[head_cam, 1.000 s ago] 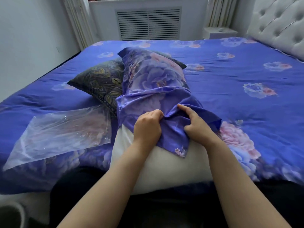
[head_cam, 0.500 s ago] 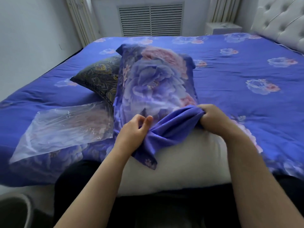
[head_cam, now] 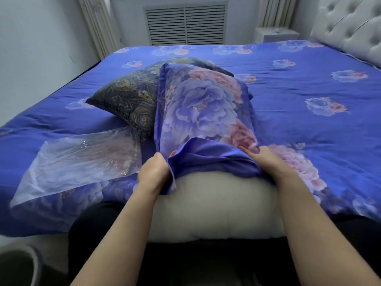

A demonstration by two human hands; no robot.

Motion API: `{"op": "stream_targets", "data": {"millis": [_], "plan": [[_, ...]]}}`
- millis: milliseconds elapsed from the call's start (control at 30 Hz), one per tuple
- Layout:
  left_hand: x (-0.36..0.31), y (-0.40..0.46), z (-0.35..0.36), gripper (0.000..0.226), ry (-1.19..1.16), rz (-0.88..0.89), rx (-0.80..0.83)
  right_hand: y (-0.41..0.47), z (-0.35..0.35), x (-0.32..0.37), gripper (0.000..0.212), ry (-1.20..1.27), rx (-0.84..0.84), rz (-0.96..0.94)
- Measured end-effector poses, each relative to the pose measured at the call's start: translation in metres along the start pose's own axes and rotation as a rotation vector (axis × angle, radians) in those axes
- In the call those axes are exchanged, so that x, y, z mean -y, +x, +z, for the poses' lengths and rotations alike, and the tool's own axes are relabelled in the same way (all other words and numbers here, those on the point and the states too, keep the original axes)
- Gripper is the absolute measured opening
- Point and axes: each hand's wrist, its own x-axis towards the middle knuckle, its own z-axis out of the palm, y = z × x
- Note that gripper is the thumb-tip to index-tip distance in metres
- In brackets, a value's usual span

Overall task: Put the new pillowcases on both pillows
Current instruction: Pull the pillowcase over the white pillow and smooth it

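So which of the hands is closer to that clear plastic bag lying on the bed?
The left hand. It grips the pillowcase edge right beside the plastic bag; the right hand holds the opposite edge, across the pillow.

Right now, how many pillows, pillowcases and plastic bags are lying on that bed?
Pillows: 2, a white pillow and a dark paisley pillow
New pillowcases: 1, the blue floral pillowcase, partway on the white one
Plastic bags: 1, a clear plastic bag
Total: 4

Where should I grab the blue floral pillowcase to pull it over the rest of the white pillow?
Grip the blue floral pillowcase by its bunched open hem, one corner per hand, from the near side; the white pillow is bare only there.
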Motion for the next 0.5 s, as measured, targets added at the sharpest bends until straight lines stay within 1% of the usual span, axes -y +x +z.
{"op": "stream_targets", "data": {"millis": [67,100,167,233,267,300,333,367,400,433,467,500], "plan": [[-0.009,-0.006,0.002,0.037,-0.227,-0.012,-0.077,-0.005,0.008,0.005,0.029,0.217,-0.161,-0.176],[-0.014,-0.009,0.001,0.04,-0.397,-0.01,-0.131,-0.009,0.01,0.009,0.023,0.299,-0.264,-0.262],[-0.027,-0.009,0.0,0.045,-0.711,0.049,-0.213,-0.02,0.005,0.018,0.034,0.403,-0.501,-0.392],[-0.043,-0.008,-0.004,0.044,-0.911,0.121,-0.244,-0.027,-0.009,0.028,0.028,0.433,-0.674,-0.477],[-0.05,-0.003,-0.004,0.038,-0.951,0.142,-0.239,-0.026,-0.018,0.032,0.025,0.433,-0.729,-0.49],[-0.059,-0.001,-0.01,0.029,-0.986,0.16,-0.211,-0.023,-0.028,0.037,0.024,0.441,-0.764,-0.492],[-0.068,0.005,-0.014,0.022,-1.032,0.165,-0.151,-0.019,-0.038,0.042,0.023,0.435,-0.779,-0.46],[-0.079,0.01,-0.02,0.019,-1.144,0.134,-0.082,-0.011,-0.049,0.046,0.024,0.405,-0.788,-0.407],[-0.087,0.017,-0.024,0.019,-1.262,0.083,-0.008,-0.003,-0.058,0.047,0.028,0.367,-0.786,-0.326],[-0.095,0.026,-0.028,0.025,-1.29,0.046,0.007,0.005,-0.064,0.048,0.039,0.332,-0.766,-0.233],[-0.102,0.033,-0.03,0.033,-1.185,0.091,-0.049,0.013,-0.067,0.045,0.048,0.275,-0.726,-0.163],[-0.107,0.039,-0.026,0.034,-1.055,0.182,-0.101,0.02,-0.068,0.041,0.055,0.173,-0.666,-0.13]]}}
